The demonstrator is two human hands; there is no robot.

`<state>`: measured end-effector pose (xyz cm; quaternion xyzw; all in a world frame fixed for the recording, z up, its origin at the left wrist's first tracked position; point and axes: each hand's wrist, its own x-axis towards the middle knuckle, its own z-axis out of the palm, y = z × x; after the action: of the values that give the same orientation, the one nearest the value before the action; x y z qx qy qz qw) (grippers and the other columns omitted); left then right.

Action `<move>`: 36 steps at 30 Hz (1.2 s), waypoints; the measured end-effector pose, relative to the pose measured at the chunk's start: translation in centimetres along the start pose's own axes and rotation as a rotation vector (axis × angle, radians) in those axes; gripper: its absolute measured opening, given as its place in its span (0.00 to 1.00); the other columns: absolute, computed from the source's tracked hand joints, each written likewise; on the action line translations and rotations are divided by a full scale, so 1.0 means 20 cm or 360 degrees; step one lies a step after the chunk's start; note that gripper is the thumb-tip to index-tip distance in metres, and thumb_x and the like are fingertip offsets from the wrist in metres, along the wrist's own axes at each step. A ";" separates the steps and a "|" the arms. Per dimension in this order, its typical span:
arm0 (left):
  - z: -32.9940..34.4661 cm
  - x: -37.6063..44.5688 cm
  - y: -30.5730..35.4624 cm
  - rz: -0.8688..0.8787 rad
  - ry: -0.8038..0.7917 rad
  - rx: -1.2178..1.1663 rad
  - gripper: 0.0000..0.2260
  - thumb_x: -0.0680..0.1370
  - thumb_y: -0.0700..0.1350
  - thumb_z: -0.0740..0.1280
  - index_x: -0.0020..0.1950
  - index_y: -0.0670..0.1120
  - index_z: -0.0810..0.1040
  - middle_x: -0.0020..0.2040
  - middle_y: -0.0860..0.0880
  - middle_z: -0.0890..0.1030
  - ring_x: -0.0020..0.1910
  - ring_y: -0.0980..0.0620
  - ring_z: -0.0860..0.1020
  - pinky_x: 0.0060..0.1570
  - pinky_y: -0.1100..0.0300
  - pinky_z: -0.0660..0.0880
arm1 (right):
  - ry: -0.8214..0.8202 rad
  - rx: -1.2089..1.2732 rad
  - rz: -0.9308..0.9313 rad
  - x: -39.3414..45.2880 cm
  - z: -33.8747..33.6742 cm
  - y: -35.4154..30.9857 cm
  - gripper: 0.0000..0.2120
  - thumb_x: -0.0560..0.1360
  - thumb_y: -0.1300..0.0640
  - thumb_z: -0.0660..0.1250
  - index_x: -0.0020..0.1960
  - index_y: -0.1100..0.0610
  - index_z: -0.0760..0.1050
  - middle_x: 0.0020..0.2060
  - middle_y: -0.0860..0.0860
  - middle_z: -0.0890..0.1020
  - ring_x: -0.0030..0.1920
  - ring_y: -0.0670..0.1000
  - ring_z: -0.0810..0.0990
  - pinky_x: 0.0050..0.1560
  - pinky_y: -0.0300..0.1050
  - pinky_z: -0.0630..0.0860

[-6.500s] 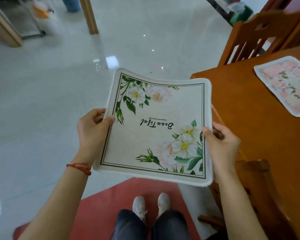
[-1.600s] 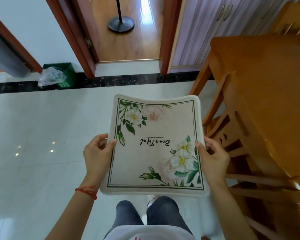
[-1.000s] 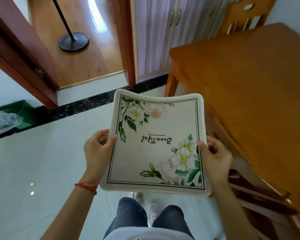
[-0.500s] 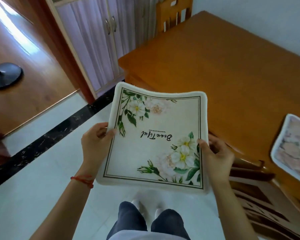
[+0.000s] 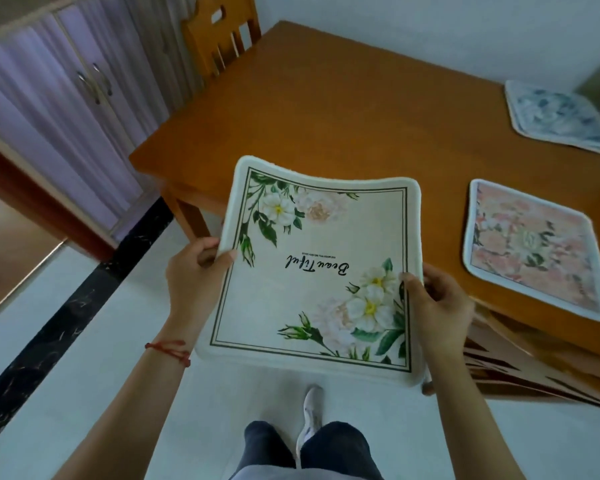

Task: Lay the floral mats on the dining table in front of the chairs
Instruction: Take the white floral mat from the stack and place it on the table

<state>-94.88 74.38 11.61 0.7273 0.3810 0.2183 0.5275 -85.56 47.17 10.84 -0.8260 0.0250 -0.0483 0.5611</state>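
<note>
From the head camera I look down at my two hands and my feet on the white floor. My left hand (image 5: 196,271) holds the left edge of the white flower mat (image 5: 321,268), with the thumb on top and the fingers curled under. My right hand (image 5: 437,306) holds the right edge the same way. So both hands have a grip on this one mat, and it is up in the air. It sags a little in the middle. Its far edge hangs over the near corner of the wooden surface (image 5: 343,109), but I think it does not touch it yet.

Two mats are already down. The pink mat (image 5: 534,251) lies flat near the front edge on the right, with a chair (image 5: 520,368) tucked in below it. The blue mat (image 5: 558,117) lies flat farther back on the right, well apart from the pink one.

One more chair (image 5: 219,32) stands at the far left side, and no mat lies in front of it. I think that is where this mat should go. So two mats look done, and this one is left to lay down.
</note>
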 end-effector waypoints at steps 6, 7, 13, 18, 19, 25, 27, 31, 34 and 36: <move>0.23 0.11 0.13 0.0123 -0.0108 -0.0023 0.06 0.71 0.40 0.71 0.47 0.47 0.79 0.38 0.55 0.80 0.33 0.69 0.77 0.32 0.77 0.69 | 0.0117 0.0030 0.0072 0.20 -0.07 0.04 0.12 0.72 0.59 0.70 0.55 0.57 0.79 0.40 0.48 0.83 0.42 0.49 0.82 0.43 0.42 0.80; 0.27 0.13 0.14 0.0136 -0.0116 -0.0027 0.06 0.72 0.40 0.71 0.48 0.46 0.80 0.38 0.55 0.80 0.33 0.68 0.77 0.33 0.77 0.70 | 0.0123 0.0035 0.0087 0.24 -0.08 0.05 0.11 0.72 0.59 0.70 0.55 0.56 0.79 0.40 0.49 0.83 0.42 0.50 0.82 0.44 0.45 0.80; 0.45 0.28 0.24 0.0230 -0.0140 0.0021 0.10 0.72 0.40 0.71 0.52 0.44 0.80 0.40 0.55 0.80 0.36 0.64 0.79 0.35 0.75 0.73 | 0.0112 0.0075 0.0143 0.48 -0.08 0.05 0.11 0.72 0.58 0.69 0.55 0.55 0.79 0.40 0.46 0.83 0.42 0.51 0.83 0.43 0.46 0.81; 0.60 0.36 0.32 0.0246 -0.0158 0.0034 0.10 0.72 0.39 0.70 0.52 0.45 0.79 0.40 0.57 0.79 0.40 0.61 0.78 0.34 0.76 0.72 | 0.0080 0.0119 0.0173 0.65 -0.11 0.03 0.11 0.73 0.58 0.68 0.55 0.53 0.78 0.39 0.44 0.82 0.40 0.46 0.82 0.36 0.33 0.79; 0.62 0.38 0.33 0.0244 -0.0169 0.0032 0.10 0.72 0.39 0.70 0.52 0.45 0.79 0.39 0.57 0.79 0.39 0.61 0.78 0.35 0.76 0.72 | 0.0081 0.0122 0.0189 0.68 -0.10 0.04 0.11 0.73 0.58 0.68 0.55 0.54 0.78 0.39 0.45 0.82 0.40 0.46 0.82 0.37 0.35 0.79; 0.74 0.50 0.36 0.0194 -0.0234 0.0018 0.09 0.72 0.39 0.70 0.51 0.46 0.79 0.39 0.57 0.79 0.36 0.63 0.78 0.33 0.75 0.73 | 0.0105 0.0139 0.0255 0.80 -0.06 0.06 0.11 0.73 0.57 0.69 0.55 0.54 0.79 0.42 0.46 0.83 0.42 0.46 0.83 0.42 0.43 0.80; 0.77 0.55 0.36 0.0190 -0.0266 0.0022 0.08 0.73 0.39 0.70 0.51 0.46 0.78 0.39 0.56 0.79 0.35 0.64 0.79 0.33 0.74 0.73 | 0.0111 0.0133 0.0268 0.84 -0.02 0.06 0.11 0.73 0.56 0.68 0.55 0.53 0.79 0.42 0.46 0.84 0.41 0.45 0.83 0.41 0.41 0.80; 0.84 0.69 0.36 0.0154 -0.0347 0.0017 0.08 0.73 0.39 0.69 0.52 0.46 0.78 0.40 0.56 0.80 0.38 0.59 0.79 0.33 0.69 0.76 | 0.0174 0.0077 0.0255 0.91 0.05 0.06 0.10 0.73 0.56 0.68 0.54 0.52 0.78 0.40 0.45 0.83 0.40 0.44 0.82 0.37 0.36 0.79; 0.89 0.79 0.35 0.0141 -0.0416 0.0054 0.08 0.74 0.40 0.69 0.52 0.46 0.78 0.41 0.53 0.80 0.38 0.57 0.80 0.32 0.65 0.76 | 0.0229 0.0052 0.0295 0.97 0.12 0.07 0.10 0.73 0.57 0.69 0.54 0.53 0.78 0.40 0.46 0.83 0.40 0.44 0.82 0.36 0.34 0.79; 0.93 0.87 0.34 0.0123 -0.0456 0.0046 0.08 0.74 0.39 0.68 0.53 0.45 0.78 0.41 0.53 0.80 0.38 0.57 0.80 0.30 0.70 0.76 | 0.0250 0.0039 0.0327 0.99 0.18 0.09 0.10 0.73 0.56 0.69 0.54 0.52 0.78 0.41 0.47 0.83 0.41 0.46 0.83 0.38 0.38 0.81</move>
<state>-68.72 75.83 9.96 0.7725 0.2767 0.1269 0.5573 -65.38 47.92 8.92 -0.8058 0.1527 -0.0553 0.5694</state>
